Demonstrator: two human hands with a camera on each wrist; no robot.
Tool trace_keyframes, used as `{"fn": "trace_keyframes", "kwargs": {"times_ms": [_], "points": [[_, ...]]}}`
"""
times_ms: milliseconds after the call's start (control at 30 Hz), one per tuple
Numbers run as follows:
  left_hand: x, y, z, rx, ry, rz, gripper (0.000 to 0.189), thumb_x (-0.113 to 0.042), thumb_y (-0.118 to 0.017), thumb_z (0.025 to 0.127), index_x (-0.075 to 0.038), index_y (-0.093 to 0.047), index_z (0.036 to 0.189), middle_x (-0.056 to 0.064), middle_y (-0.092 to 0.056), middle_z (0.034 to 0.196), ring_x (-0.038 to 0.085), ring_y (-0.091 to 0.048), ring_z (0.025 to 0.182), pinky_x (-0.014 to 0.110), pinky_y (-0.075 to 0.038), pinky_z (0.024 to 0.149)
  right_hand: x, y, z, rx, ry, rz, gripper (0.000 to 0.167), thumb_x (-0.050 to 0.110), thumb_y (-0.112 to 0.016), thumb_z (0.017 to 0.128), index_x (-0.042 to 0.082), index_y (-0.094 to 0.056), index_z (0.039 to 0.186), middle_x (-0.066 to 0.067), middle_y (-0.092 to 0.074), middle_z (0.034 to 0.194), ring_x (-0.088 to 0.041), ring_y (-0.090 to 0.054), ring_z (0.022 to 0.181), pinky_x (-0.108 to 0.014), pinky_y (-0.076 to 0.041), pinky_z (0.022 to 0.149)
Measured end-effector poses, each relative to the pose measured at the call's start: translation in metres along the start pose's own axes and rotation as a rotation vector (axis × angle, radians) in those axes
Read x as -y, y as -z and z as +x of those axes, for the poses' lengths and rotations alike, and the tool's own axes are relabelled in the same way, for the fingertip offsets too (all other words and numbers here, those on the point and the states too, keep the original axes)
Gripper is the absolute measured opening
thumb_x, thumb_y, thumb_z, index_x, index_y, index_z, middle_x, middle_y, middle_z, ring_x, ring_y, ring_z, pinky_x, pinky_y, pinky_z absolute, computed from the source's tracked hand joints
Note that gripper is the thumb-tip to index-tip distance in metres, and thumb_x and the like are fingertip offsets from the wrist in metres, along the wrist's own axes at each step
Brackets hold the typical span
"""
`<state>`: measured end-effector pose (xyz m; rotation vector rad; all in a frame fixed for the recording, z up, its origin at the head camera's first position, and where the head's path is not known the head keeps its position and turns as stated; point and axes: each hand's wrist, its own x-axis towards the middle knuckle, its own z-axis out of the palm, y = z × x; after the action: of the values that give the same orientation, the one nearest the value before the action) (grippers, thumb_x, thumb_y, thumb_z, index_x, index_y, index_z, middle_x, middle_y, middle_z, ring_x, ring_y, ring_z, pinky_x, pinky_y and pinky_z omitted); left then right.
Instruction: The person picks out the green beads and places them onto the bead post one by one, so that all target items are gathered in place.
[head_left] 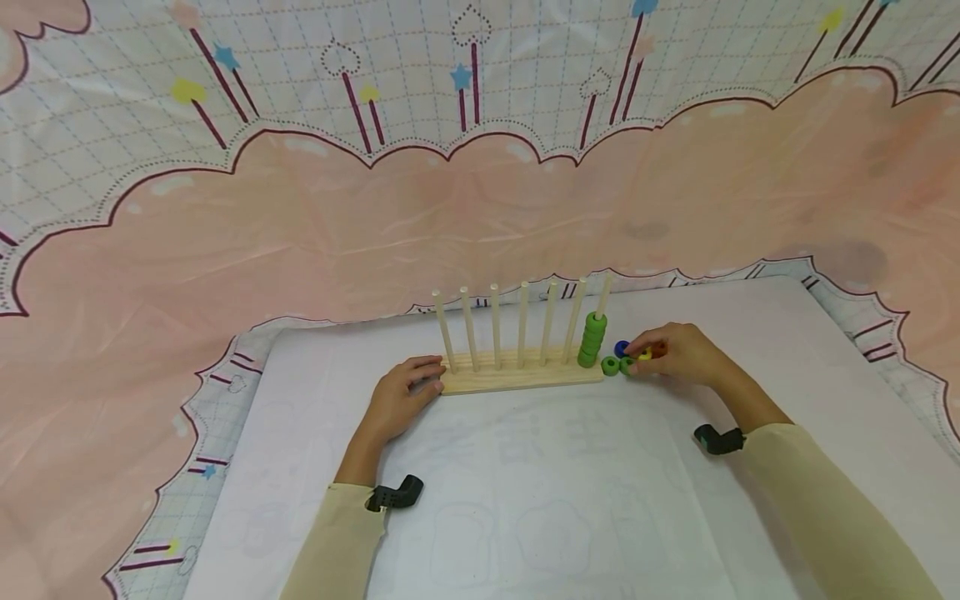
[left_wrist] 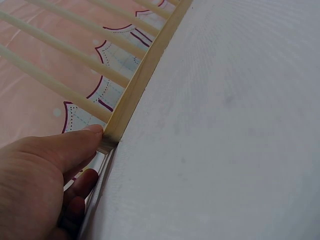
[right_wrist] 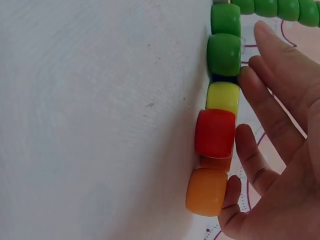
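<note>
A wooden peg stand [head_left: 517,382] with a row of upright pegs sits on the white table. My left hand [head_left: 401,396] holds its left end; in the left wrist view the thumb [left_wrist: 82,142] lies against the end of the base. Several green beads [head_left: 592,340] are stacked on the rightmost peg. To the right of the stand, my right hand [head_left: 678,354] is over loose beads, its fingers spread and partly bent. Close to those fingers in the right wrist view are green beads [right_wrist: 224,55], a yellow bead [right_wrist: 223,96], a red bead [right_wrist: 215,133] and an orange bead [right_wrist: 206,192].
A blue bead [head_left: 622,348] lies behind the loose green ones. The white table [head_left: 555,500] extends in front of the stand. Pink patterned cloth [head_left: 450,217] hangs behind it and shows along the sides. A black wrist camera [head_left: 718,439] is on the right wrist.
</note>
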<state>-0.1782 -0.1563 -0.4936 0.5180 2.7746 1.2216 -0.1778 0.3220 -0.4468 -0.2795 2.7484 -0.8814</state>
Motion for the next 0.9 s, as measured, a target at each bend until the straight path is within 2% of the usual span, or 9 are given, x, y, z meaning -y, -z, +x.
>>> {"fn": "trace_keyframes", "kwargs": {"times_ms": [200, 400, 500, 733, 900], "points": [[-0.0001, -0.0008, 0.0003, 0.009, 0.01, -0.001, 0.032, -0.025, -0.07, 0.099, -0.014, -0.072, 0.129, -0.001, -0.061, 0.146, 0.028, -0.051, 0.141, 0.051, -0.042, 0.114, -0.0035, -0.0014, 0.0006, 0.017, 0.004, -0.002, 0.033, 0.034, -0.087, 0.082, 0.021, -0.08, 0.111, -0.009, -0.073, 0.12, -0.024, -0.053, 0.097, -0.032, -0.043, 0.078], [-0.0005, -0.0005, 0.0007, 0.01, 0.019, -0.002, 0.032, -0.025, -0.07, 0.099, -0.014, -0.072, 0.128, -0.001, -0.061, 0.146, 0.028, -0.051, 0.141, 0.051, -0.041, 0.115, -0.0054, -0.0026, -0.0004, 0.018, 0.013, 0.003, 0.033, 0.035, -0.087, 0.081, 0.024, -0.08, 0.112, -0.01, -0.071, 0.123, -0.026, -0.054, 0.105, -0.035, -0.044, 0.083], [-0.0008, 0.0001, 0.0003, 0.013, 0.021, -0.005, 0.032, -0.025, -0.07, 0.099, -0.014, -0.072, 0.129, -0.001, -0.06, 0.146, 0.028, -0.051, 0.141, 0.051, -0.042, 0.114, -0.0053, -0.0031, -0.0007, 0.02, 0.03, -0.001, 0.033, 0.035, -0.088, 0.081, 0.025, -0.08, 0.111, -0.011, -0.07, 0.121, -0.027, -0.054, 0.108, -0.036, -0.042, 0.085], [-0.0012, 0.0011, -0.0003, 0.014, 0.014, -0.008, 0.032, -0.025, -0.069, 0.099, -0.014, -0.072, 0.129, -0.001, -0.061, 0.146, 0.029, -0.051, 0.141, 0.051, -0.042, 0.114, -0.0037, -0.0058, 0.0004, 0.037, 0.084, -0.074, 0.037, 0.033, -0.09, 0.077, 0.02, -0.081, 0.111, -0.005, -0.068, 0.102, -0.023, -0.048, 0.095, -0.033, -0.038, 0.076], [-0.0016, 0.0013, -0.0003, 0.013, 0.007, -0.013, 0.032, -0.024, -0.07, 0.099, -0.014, -0.072, 0.129, -0.001, -0.061, 0.146, 0.029, -0.051, 0.141, 0.051, -0.042, 0.114, -0.0045, -0.0056, 0.0004, 0.03, 0.092, -0.076, 0.037, 0.034, -0.09, 0.077, 0.021, -0.081, 0.111, -0.005, -0.071, 0.104, -0.023, -0.05, 0.095, -0.033, -0.038, 0.076]]}}
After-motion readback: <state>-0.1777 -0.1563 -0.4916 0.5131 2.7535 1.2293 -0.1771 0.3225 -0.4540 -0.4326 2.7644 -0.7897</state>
